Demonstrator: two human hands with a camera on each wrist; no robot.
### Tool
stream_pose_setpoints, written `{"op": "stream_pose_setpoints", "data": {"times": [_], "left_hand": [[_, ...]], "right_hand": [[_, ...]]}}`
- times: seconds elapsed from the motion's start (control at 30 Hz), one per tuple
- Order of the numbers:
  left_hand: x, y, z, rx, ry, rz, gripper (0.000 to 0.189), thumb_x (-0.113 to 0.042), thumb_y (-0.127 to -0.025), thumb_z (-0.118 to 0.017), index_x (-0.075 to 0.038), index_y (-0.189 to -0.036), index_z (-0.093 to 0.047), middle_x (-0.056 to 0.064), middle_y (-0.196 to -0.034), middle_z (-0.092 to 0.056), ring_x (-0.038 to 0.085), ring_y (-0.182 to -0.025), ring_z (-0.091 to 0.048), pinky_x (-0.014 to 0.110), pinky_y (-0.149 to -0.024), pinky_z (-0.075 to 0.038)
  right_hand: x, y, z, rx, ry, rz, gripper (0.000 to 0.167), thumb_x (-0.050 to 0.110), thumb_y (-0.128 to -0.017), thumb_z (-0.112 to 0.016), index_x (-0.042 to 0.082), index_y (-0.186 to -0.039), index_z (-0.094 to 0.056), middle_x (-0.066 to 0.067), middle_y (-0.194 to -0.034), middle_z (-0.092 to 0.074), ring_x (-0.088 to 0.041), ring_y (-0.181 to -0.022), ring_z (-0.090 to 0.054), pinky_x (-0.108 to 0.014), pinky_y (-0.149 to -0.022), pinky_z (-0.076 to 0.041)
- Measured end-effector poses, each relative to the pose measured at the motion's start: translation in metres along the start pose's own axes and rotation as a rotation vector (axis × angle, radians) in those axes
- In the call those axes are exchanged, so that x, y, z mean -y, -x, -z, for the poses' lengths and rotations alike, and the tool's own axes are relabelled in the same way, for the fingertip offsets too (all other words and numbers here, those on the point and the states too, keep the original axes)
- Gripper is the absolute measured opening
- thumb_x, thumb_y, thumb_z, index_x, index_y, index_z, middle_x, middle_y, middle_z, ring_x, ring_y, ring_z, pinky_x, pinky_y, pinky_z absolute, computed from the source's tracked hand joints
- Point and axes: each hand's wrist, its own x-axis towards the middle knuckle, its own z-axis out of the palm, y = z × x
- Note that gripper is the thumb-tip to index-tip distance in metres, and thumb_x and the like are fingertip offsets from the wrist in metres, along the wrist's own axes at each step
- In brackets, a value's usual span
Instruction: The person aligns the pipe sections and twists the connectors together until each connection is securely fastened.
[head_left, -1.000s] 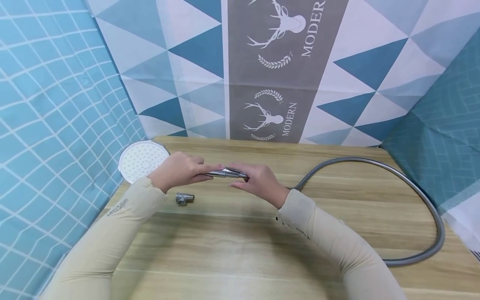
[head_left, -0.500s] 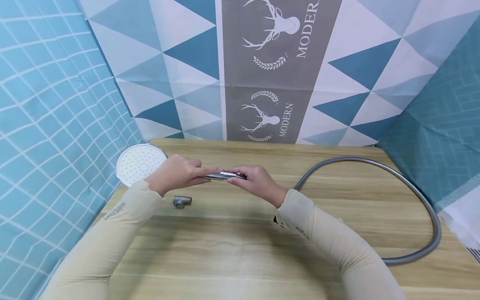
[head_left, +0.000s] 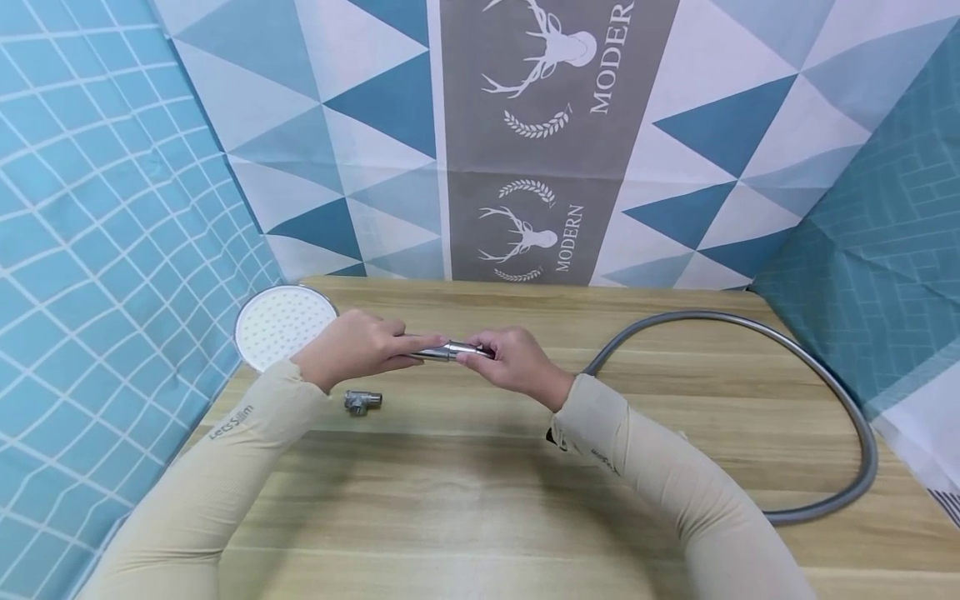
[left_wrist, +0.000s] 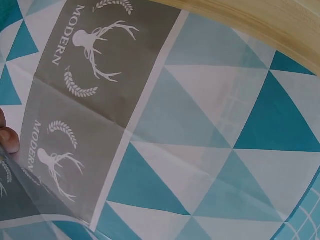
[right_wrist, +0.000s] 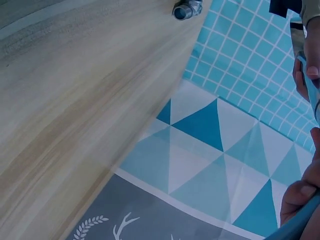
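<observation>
A chrome hand shower with a round white spray face (head_left: 283, 327) is held above the table. My left hand (head_left: 352, 350) grips its handle (head_left: 433, 351), the index finger stretched along it. At the handle's lower end, my right hand (head_left: 517, 365) pinches the joint between thumb and fingers, where the handle meets the grey shower hose (head_left: 832, 383). Its fingers hide the exact joint. In the right wrist view, fingertips (right_wrist: 300, 195) show at the right edge, partly cut off. Only some fingertips (left_wrist: 7, 137) appear in the left wrist view.
A small chrome angle valve (head_left: 362, 402) lies on the wooden table (head_left: 450, 517) below my left hand. The hose loops across the table's right side. Blue tiled sheeting (head_left: 112, 250) borders the left, and a patterned sheet (head_left: 525, 167) stands at the back.
The whole scene shifts slightly left as the head view moves. Both hands keep their hold, and the right fingers shift slightly at the joint.
</observation>
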Motion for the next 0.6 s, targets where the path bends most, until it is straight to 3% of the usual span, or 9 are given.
{"op": "stream_pose_setpoints", "data": {"times": [0.13,0.2,0.3,0.4,0.47,0.5,0.6], "left_hand": [[0.0,-0.001,0.0,-0.008,-0.014,-0.008,0.038,-0.043,-0.103,-0.033,-0.025,-0.121,-0.062,0.0,-0.056,-0.043,0.01,-0.04,-0.029,0.025,-0.036,-0.027],[0.0,-0.001,0.001,-0.002,-0.026,-0.01,0.039,-0.042,-0.103,-0.033,-0.025,-0.12,-0.063,0.0,-0.057,-0.043,0.01,-0.039,-0.028,0.024,-0.036,-0.027],[0.001,-0.001,0.003,0.014,-0.049,-0.006,0.027,-0.037,-0.098,-0.053,-0.025,-0.119,-0.065,0.0,-0.057,-0.044,0.009,-0.039,-0.025,0.025,-0.036,-0.026],[0.003,0.0,0.005,0.031,-0.076,0.002,0.037,-0.03,-0.083,-0.073,-0.026,-0.119,-0.065,0.001,-0.059,-0.044,0.01,-0.039,-0.022,0.025,-0.035,-0.025],[0.003,0.001,0.005,0.033,-0.08,0.006,0.046,-0.027,-0.075,-0.079,-0.026,-0.119,-0.065,0.001,-0.059,-0.044,0.01,-0.04,-0.021,0.026,-0.036,-0.025],[0.004,0.001,0.005,0.033,-0.084,0.006,0.046,-0.028,-0.075,-0.078,-0.026,-0.119,-0.064,0.001,-0.059,-0.043,0.01,-0.04,-0.021,0.026,-0.036,-0.025],[0.005,0.004,0.004,0.016,-0.085,0.007,0.031,-0.033,-0.09,-0.066,-0.024,-0.119,-0.065,0.002,-0.058,-0.042,0.01,-0.04,-0.021,0.026,-0.036,-0.026]], "right_hand": [[0.0,0.0,-0.001,-0.015,-0.039,-0.035,0.013,0.008,-0.085,-0.07,-0.005,-0.087,-0.071,0.003,-0.058,-0.052,0.0,-0.049,-0.037,-0.02,-0.045,-0.031],[0.0,-0.001,-0.003,-0.011,-0.062,-0.085,0.014,0.009,-0.085,-0.07,-0.004,-0.089,-0.071,0.003,-0.059,-0.053,-0.001,-0.049,-0.037,-0.02,-0.045,-0.031],[0.0,-0.002,-0.005,0.009,-0.072,-0.168,0.016,0.013,-0.085,-0.071,-0.002,-0.093,-0.072,0.004,-0.061,-0.054,-0.002,-0.05,-0.039,-0.02,-0.046,-0.033],[0.0,-0.004,-0.007,0.021,-0.026,-0.193,0.023,0.018,-0.083,-0.075,0.001,-0.099,-0.073,0.002,-0.068,-0.06,-0.004,-0.053,-0.043,-0.021,-0.048,-0.037],[0.0,-0.004,-0.009,0.005,0.046,-0.149,0.028,0.018,-0.08,-0.078,0.003,-0.104,-0.072,0.0,-0.076,-0.066,-0.006,-0.057,-0.048,-0.021,-0.052,-0.041],[0.001,-0.005,-0.01,-0.008,0.091,-0.107,0.03,0.018,-0.079,-0.079,0.003,-0.104,-0.072,-0.002,-0.081,-0.068,-0.008,-0.06,-0.052,-0.022,-0.055,-0.044],[0.002,-0.005,-0.013,-0.051,0.314,0.067,0.03,0.017,-0.081,-0.078,0.002,-0.105,-0.069,-0.006,-0.089,-0.07,-0.012,-0.069,-0.061,-0.026,-0.061,-0.05]]}}
